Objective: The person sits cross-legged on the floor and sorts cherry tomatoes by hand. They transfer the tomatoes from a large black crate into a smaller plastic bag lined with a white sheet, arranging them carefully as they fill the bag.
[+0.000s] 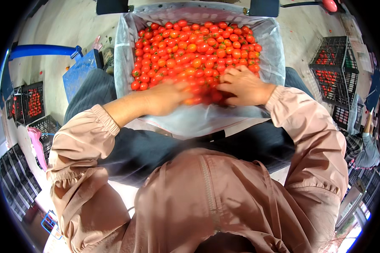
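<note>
Right in front of me is a crate lined with a pale translucent sheet [274, 57], filled with small red cherry tomatoes [177, 47], some orange and some with green stems. My left hand [167, 96], blurred, lies at the near left part of the tomatoes, its fingers over them. My right hand [242, 85] touches the near right part of the heap, fingers bent and spread. Between the hands the tomatoes are blurred. Whether either hand holds any tomato cannot be told.
A blue metal platform with a bar [82, 72] stands left of the crate. Black plastic crates with tomatoes stand at the right [332, 69] and far left [34, 104]. A pink cloth [36, 145] hangs by the left crates. Another person [367, 155] is at the far right edge.
</note>
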A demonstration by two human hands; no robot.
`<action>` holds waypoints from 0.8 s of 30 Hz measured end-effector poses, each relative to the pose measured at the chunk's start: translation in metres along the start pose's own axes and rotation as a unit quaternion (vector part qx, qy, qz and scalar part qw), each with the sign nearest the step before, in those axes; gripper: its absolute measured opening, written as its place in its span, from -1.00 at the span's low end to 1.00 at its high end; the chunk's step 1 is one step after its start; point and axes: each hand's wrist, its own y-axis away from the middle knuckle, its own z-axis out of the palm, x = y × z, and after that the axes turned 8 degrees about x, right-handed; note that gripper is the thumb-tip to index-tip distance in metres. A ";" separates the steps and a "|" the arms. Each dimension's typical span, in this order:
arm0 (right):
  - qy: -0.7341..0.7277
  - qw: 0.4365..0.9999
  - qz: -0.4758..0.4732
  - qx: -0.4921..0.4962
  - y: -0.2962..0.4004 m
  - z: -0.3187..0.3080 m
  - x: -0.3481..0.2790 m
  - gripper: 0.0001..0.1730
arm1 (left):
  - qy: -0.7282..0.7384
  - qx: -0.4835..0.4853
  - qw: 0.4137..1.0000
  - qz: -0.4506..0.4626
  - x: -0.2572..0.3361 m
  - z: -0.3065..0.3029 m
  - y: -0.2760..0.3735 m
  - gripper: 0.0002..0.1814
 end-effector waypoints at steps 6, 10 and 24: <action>0.055 0.994 0.056 -0.079 0.038 -0.014 -0.001 -0.53 | 0.101 -0.010 0.995 -0.002 -0.003 -0.002 0.015 -0.32; -0.044 0.961 0.159 -0.223 0.029 -0.029 0.011 -0.59 | 0.068 0.033 0.994 -0.084 -0.026 0.000 0.020 -0.32; 0.046 0.996 -0.068 0.027 -0.072 0.007 0.064 -0.36 | -0.281 0.118 0.952 -0.028 -0.115 -0.023 -0.008 -0.40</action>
